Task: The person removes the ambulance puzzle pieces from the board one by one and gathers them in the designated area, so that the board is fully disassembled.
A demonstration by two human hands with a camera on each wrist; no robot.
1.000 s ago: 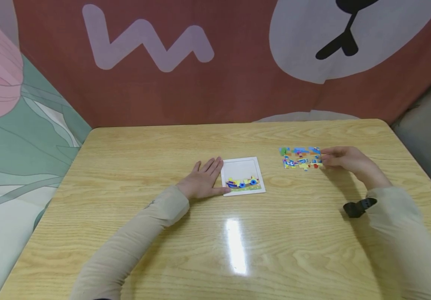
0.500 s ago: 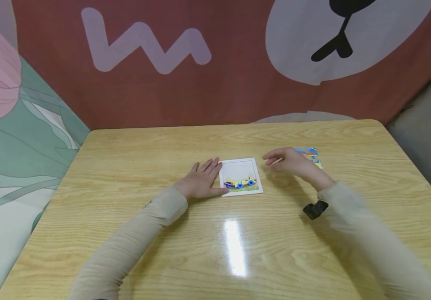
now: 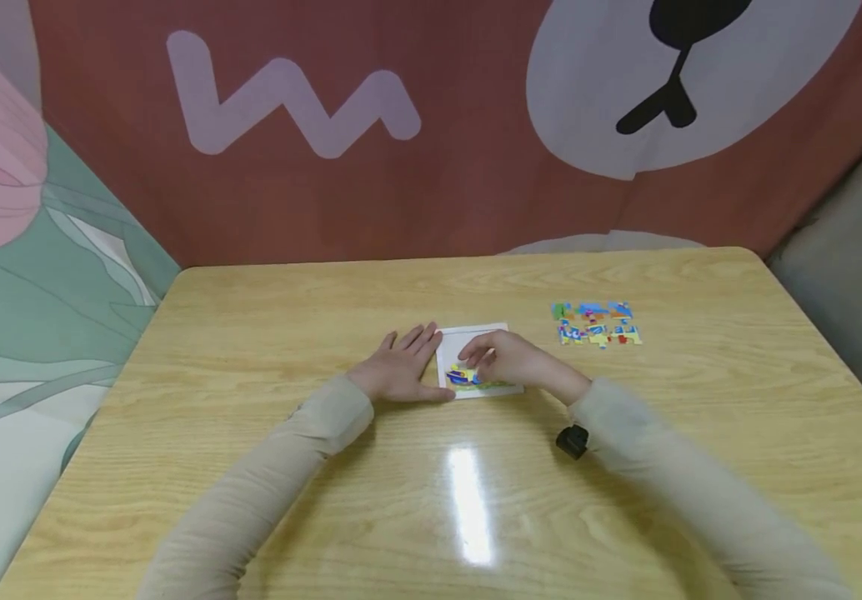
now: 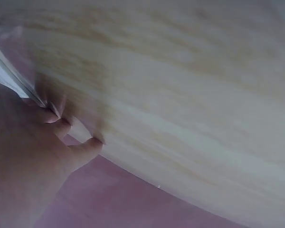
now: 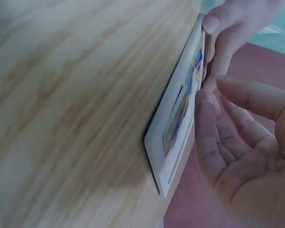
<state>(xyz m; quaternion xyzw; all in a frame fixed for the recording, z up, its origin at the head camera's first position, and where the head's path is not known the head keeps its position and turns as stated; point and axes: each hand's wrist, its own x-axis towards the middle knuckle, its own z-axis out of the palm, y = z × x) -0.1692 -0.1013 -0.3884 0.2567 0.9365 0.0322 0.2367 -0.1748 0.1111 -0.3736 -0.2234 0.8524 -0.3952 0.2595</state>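
Steadily: left hand (image 3: pixel 401 371) spread, fingertips at the white tray's (image 3: pixel 456 342) left edge; light bracing there should stop skidding | right hand (image 3: pixel 513 364) over the tray; cannot tell if it pinches anything; flat, gentle placing would suit | picture pieces (image 3: pixel 463 377) line the tray's near side; loose pieces (image 3: pixel 593 314), 2 rows, lie right of the tray; right hand hides part of it

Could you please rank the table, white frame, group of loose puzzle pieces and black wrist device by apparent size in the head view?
Largest to smallest:
Table
White frame, judged by its outline, as the right hand partly covers it
Group of loose puzzle pieces
Black wrist device
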